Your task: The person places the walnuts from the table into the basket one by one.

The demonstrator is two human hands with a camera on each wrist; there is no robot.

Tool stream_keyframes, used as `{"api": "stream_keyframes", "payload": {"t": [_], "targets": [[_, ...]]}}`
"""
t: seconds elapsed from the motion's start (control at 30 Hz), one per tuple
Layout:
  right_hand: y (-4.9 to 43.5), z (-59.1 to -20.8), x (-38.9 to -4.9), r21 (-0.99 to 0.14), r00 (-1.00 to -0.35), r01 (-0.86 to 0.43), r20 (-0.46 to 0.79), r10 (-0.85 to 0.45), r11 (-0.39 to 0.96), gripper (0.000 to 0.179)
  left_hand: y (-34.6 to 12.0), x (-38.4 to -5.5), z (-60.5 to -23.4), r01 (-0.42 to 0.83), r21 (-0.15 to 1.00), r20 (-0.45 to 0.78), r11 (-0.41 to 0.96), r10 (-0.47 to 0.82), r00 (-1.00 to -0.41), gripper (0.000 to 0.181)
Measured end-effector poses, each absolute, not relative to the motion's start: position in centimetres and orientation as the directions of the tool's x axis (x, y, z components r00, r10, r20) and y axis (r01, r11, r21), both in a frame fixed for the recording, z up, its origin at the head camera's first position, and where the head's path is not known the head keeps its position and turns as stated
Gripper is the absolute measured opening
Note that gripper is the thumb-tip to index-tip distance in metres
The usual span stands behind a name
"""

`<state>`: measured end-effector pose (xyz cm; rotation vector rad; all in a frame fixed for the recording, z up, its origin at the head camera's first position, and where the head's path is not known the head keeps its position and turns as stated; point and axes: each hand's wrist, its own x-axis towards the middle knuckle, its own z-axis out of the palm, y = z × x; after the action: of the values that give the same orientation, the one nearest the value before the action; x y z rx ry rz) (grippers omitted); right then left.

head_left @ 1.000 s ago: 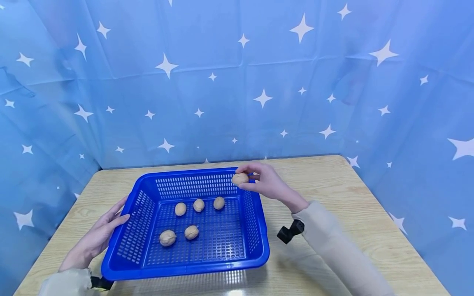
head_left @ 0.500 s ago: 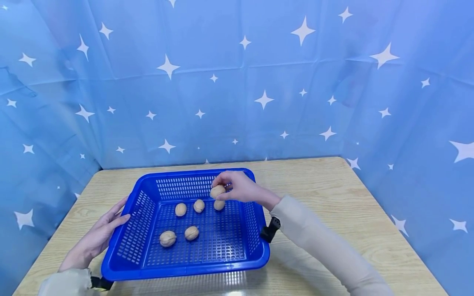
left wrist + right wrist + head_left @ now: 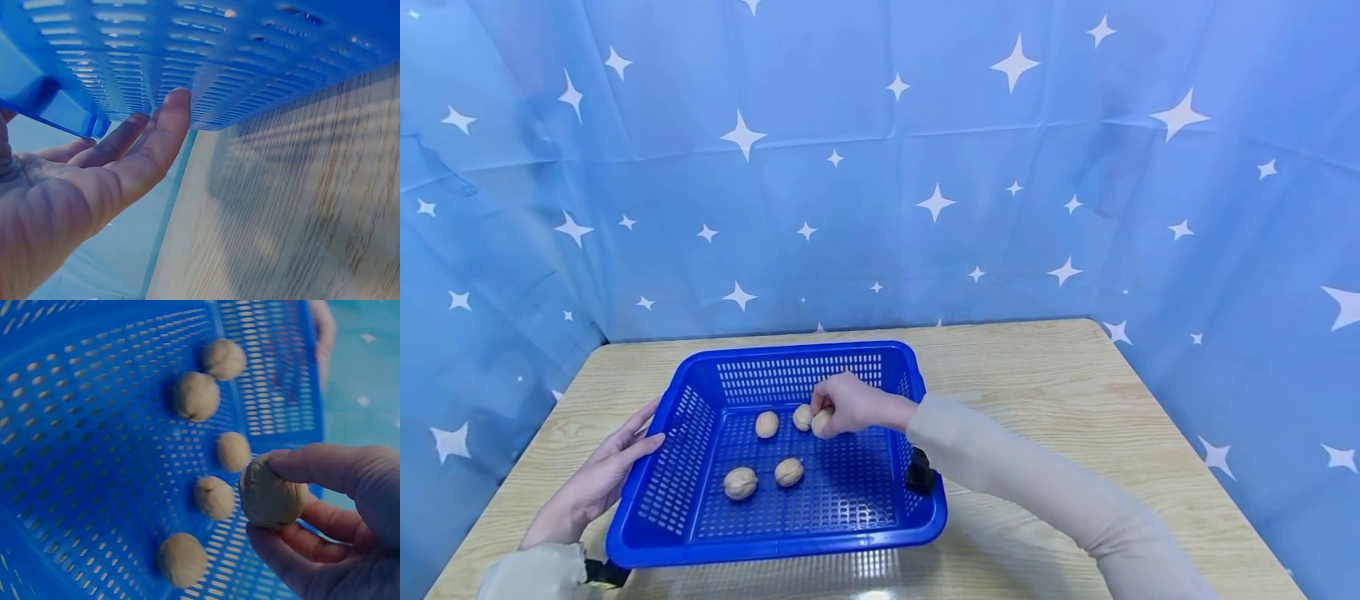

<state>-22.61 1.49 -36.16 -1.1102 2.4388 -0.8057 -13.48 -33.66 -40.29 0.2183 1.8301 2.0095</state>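
A blue plastic basket [image 3: 752, 554] with slotted walls stands over the table, several walnuts on its floor. The left hand [image 3: 597, 479] holds its left side, thumb over the rim and fingers against the outer wall; the left wrist view shows those fingertips [image 3: 177, 103] on the slots. Inside the basket, the right hand [image 3: 857, 403] pinches a walnut [image 3: 272, 492] between thumb and fingers. Close by lie one walnut [image 3: 802, 417] and another walnut [image 3: 767, 425]. Nearer the front are a walnut [image 3: 741, 483] and a walnut [image 3: 789, 472]. In the head view the right hand hides one more walnut.
A pale wood-grain table [image 3: 1037, 375] extends to both sides of the basket. Behind it hangs a blue curtain [image 3: 880, 208] with white stars. A small black device [image 3: 920, 472] on the right wrist overlaps the basket's right rim.
The right hand has carried its walnut from above the basket's back right corner leftward and down into the basket, beside the other walnuts. The left hand and basket have stayed put.
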Motion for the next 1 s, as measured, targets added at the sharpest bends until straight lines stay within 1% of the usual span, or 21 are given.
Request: {"api": "stream_keyframes", "payload": {"t": [0.27,0.37,0.53,0.7,0.83,1.0], "targets": [[0.1,-37.8,-22.4,-0.585,-0.652,-0.515,-0.207,-0.729,0.627,0.015,-33.6,-13.6,-40.3,-0.19,0.982,-0.168,-0.022,0.379,-0.91,0.065],[-0.1,-38.3,-22.3,-0.565,-0.647,-0.498,-0.263,-0.716,0.658,0.013,-33.5,-13.7,-40.3,-0.182,0.983,-0.163,-0.015,0.38,-0.911,0.066],[-0.4,-38.9,-22.1,-0.454,-0.643,-0.535,-0.328,-0.692,0.713,0.01,-33.5,-13.7,-40.2,-0.176,0.984,-0.167,0.007,0.36,-0.918,0.065],[-0.7,-38.9,-21.7,-0.341,-0.657,-0.56,-0.374,-0.655,0.756,0.012,-33.5,-13.6,-40.1,-0.167,0.986,-0.156,0.001,0.358,-0.921,0.065],[-0.8,-38.8,-21.4,-0.279,-0.667,-0.563,-0.402,-0.627,0.778,0.014,-33.5,-13.5,-40.1,-0.173,0.985,-0.159,-0.007,0.357,-0.921,0.065],[-1.0,-38.6,-21.1,-0.213,-0.658,-0.58,-0.446,-0.607,0.786,0.012,-33.6,-13.5,-40.2,-0.184,0.982,-0.16,-0.03,0.368,-0.916,0.065]]}}
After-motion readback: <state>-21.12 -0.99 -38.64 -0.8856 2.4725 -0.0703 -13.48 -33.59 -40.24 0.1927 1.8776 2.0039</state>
